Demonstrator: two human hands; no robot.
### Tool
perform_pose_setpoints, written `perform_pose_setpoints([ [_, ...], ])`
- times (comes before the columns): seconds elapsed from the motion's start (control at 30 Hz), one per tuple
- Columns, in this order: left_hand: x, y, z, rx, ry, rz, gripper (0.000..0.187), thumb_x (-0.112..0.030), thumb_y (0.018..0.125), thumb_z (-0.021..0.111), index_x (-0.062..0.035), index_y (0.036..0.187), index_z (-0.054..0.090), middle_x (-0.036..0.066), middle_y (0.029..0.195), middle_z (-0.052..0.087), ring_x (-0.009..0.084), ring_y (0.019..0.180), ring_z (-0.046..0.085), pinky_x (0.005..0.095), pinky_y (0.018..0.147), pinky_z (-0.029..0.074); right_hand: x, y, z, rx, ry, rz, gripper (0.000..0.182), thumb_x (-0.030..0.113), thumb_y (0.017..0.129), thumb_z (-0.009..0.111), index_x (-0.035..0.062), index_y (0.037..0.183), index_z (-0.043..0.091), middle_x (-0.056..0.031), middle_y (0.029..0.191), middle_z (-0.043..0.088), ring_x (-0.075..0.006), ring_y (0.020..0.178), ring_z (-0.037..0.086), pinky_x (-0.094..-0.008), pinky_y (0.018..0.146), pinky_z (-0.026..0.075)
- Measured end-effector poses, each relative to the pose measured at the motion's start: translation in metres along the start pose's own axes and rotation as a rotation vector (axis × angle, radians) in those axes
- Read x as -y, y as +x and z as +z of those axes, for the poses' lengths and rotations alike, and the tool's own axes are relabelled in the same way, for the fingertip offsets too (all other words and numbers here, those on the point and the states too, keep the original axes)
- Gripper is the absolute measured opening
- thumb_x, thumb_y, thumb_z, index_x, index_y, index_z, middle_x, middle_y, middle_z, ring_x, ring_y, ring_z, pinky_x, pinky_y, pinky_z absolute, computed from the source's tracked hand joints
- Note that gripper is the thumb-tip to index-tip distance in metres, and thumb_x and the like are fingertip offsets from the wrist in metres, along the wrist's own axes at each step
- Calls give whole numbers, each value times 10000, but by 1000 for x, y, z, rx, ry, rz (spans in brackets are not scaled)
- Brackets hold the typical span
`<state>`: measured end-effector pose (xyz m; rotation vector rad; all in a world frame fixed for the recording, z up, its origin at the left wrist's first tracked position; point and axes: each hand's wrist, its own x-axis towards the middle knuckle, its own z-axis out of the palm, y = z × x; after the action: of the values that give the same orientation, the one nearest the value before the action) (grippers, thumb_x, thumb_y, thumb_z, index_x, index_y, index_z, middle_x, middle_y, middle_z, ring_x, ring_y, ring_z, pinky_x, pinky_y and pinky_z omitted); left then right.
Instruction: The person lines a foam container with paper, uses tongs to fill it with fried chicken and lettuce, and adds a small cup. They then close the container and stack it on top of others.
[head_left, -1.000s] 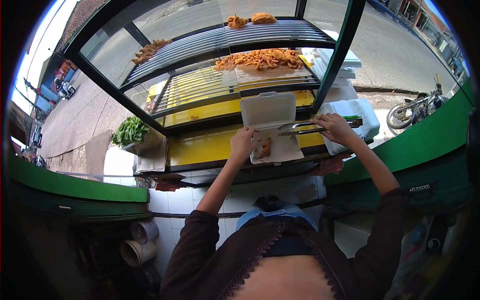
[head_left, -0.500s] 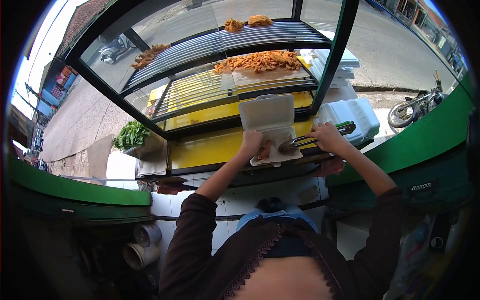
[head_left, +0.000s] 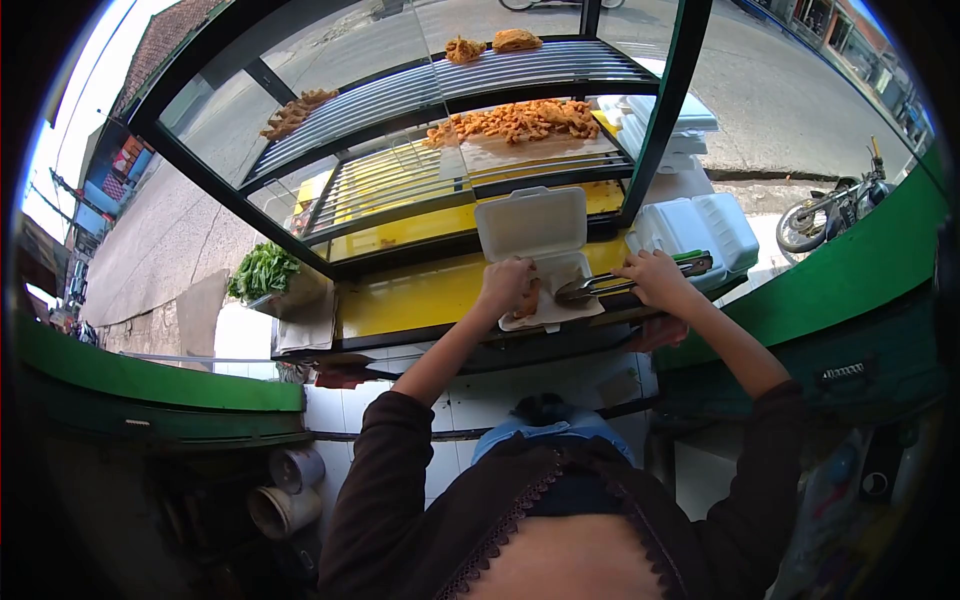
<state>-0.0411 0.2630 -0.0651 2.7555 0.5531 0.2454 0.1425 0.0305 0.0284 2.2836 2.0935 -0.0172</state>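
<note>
An open white foam takeaway box (head_left: 533, 222) lies at the counter's front edge, its lid tipped back and brown paper (head_left: 562, 312) lining the base. A piece of fried food (head_left: 527, 304) rests in its left part. My left hand (head_left: 508, 284) is closed over the box's left side, fingers curled against the upper end of the piece; what they grip is hidden. In my right hand (head_left: 655, 280) is a pair of metal tongs (head_left: 605, 285) with green on the handle. The tongs' tips lie inside the box, over the paper at the right.
Closed foam boxes (head_left: 697, 238) stand right of the open box, with more stacked behind (head_left: 672, 125). The glass case (head_left: 400, 165) holds fried pieces (head_left: 530, 122) on racks. Leafy greens (head_left: 262, 270) sit at the left end of the yellow counter (head_left: 400, 303). Green walls (head_left: 840, 290) flank me.
My left hand has shifted slightly right and down, its fingers now over the upper end of the fried piece. The tongs have barely moved.
</note>
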Motion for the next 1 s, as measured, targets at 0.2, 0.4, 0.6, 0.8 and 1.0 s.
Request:
perform_pose_setpoints([
  [0.2,-10,36,6,242,26,61,161,-297,763,640,-211,855,741,57,795,697,249,777,666,368,686,522,1,-2,2,-15,3,10,389,88,719,646,175,1098,659,-30,946,592,-210,955,566,-350,779,418],
  [0.4,-12,53,15,288,68,145,91,-224,629,733,-182,709,723,75,750,681,258,735,667,376,671,526,6,-1,-3,-46,-73,-22,389,123,712,669,169,1099,656,-25,942,590,-204,939,564,-353,768,416],
  [0.6,-16,53,14,176,125,258,110,-210,601,715,-144,687,702,79,745,664,250,758,655,374,683,514,20,1,-9,7,-55,0,468,136,700,686,169,1161,613,-31,1006,576,-207,980,554,-354,806,414],
  [0.8,-25,57,17,100,224,253,116,-189,596,699,-140,701,708,102,804,656,255,818,646,375,711,508,26,2,-13,28,-35,13,453,178,716,710,154,1160,623,-44,1002,594,-223,980,556,-368,802,426],
  [1.0,-21,36,-38,136,-376,-88,204,-250,709,708,-63,787,726,139,789,674,283,757,659,378,691,515,20,4,-4,139,109,115,455,204,731,712,150,1173,618,-55,1022,597,-239,1009,561,-382,822,435],
])
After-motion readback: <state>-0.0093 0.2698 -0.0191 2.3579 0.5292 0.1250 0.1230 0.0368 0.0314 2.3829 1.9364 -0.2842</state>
